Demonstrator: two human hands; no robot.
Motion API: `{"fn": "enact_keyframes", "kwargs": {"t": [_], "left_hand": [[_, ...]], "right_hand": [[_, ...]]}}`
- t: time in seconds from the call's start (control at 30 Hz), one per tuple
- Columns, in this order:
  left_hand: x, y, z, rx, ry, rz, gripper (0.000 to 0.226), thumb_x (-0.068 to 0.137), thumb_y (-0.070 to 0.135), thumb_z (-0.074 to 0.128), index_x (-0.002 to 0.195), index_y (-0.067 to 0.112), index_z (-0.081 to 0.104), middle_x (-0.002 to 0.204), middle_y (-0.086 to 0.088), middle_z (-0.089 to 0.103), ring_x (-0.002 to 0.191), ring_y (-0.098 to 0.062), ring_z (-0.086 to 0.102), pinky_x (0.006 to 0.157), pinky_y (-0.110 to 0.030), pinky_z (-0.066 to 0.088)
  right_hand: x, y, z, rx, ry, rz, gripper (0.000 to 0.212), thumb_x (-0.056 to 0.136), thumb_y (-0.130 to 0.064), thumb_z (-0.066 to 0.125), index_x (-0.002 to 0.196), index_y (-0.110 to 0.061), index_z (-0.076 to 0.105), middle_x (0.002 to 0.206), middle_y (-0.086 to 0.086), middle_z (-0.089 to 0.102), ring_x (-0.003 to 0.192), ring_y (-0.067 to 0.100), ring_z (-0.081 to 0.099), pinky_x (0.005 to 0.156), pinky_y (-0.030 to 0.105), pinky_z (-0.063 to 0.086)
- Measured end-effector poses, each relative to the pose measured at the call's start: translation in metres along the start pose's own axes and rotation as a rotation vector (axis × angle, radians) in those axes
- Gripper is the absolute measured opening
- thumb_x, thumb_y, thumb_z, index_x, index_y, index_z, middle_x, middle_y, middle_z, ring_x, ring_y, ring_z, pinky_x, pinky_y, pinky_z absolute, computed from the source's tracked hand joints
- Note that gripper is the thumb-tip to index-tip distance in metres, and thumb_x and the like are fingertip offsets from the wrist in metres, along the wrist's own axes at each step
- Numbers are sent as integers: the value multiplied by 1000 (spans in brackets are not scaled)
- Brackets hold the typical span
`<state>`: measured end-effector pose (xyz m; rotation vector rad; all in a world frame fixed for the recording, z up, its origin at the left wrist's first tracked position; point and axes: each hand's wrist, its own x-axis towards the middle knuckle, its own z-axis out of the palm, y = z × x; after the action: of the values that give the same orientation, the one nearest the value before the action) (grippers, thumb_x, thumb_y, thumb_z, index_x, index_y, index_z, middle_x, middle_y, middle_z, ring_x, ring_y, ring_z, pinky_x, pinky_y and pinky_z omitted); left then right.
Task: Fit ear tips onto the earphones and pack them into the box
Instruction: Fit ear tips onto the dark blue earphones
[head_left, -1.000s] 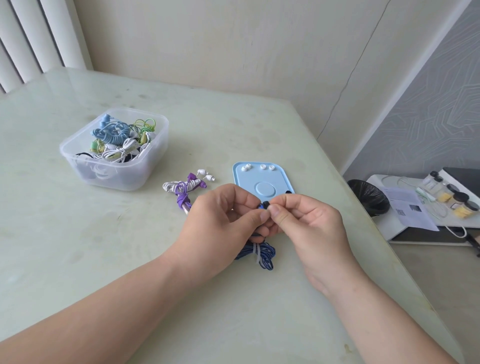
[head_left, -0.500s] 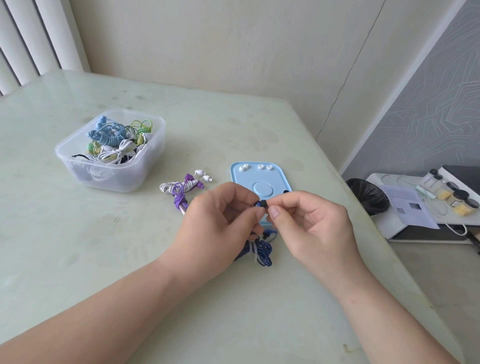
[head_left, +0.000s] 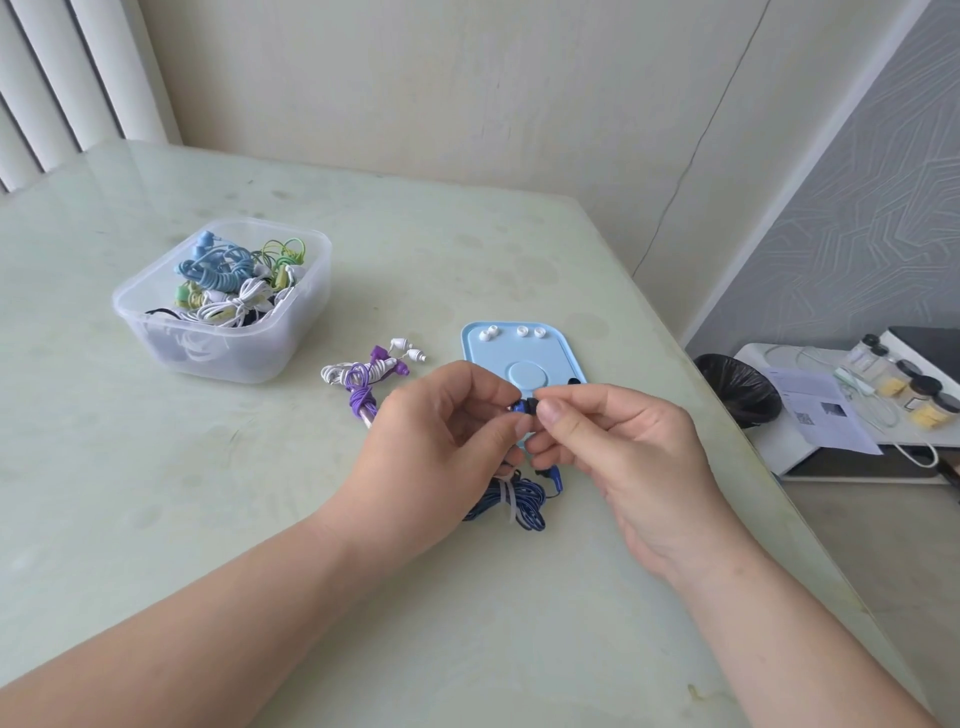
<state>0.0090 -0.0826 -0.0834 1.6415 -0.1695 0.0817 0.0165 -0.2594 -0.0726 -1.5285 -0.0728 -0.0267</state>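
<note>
On the pale green glossy table (head_left: 156, 467), the left hand (head_left: 441, 431) pinches a small dark blue earbud (head_left: 518, 407) between thumb and curled fingers. The right hand (head_left: 623, 457) clamps thumb and forefinger on a black rubber ear tip (head_left: 532, 405) that touches the earbud's end. The bundled dark blue cable (head_left: 511, 501) lies at six o'clock from the hands. A light blue plastic tray (head_left: 556, 353) holding white ear tips (head_left: 488, 333) sits at twelve o'clock. The clear plastic box (head_left: 260, 358) of coiled earphones is at ten o'clock, with a purple-and-white earphone bundle (head_left: 361, 382) between.
</note>
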Motion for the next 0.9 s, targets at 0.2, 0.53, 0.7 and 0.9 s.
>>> {"fn": "enact_keyframes", "kwargs": {"t": [0.2,0.53,0.7,0.9], "left_hand": [[0,-8,0,218,7,205,13,91,7,76,98,17,71,85,7,76,77,-17,76,72,-42,62],[3,8,-10,-126,-130,-64,9,97,3,67,91,-1,72,71,-11,71,62,-23,70,62,-34,60],[4,9,-10,-158,-137,-75,8,98,4,66,95,0,72,77,-12,76,67,-26,72,68,-37,63],[4,8,-8,-164,-113,-87,12,101,4,61,99,-2,71,75,-8,73,67,-22,72,66,-31,61]], "right_hand": [[1,-1,-1,65,-47,79,15,91,1,68,102,-3,77,80,16,75,73,26,70,69,31,57],[4,0,-3,-376,-66,-253,20,91,2,72,96,-16,79,82,3,77,73,18,72,77,34,61],[3,2,2,-131,-16,-130,19,89,4,72,99,-10,79,84,9,79,74,22,74,75,32,61],[4,3,2,99,15,10,25,72,-11,77,96,-5,77,87,19,77,75,30,73,74,39,59]]}}
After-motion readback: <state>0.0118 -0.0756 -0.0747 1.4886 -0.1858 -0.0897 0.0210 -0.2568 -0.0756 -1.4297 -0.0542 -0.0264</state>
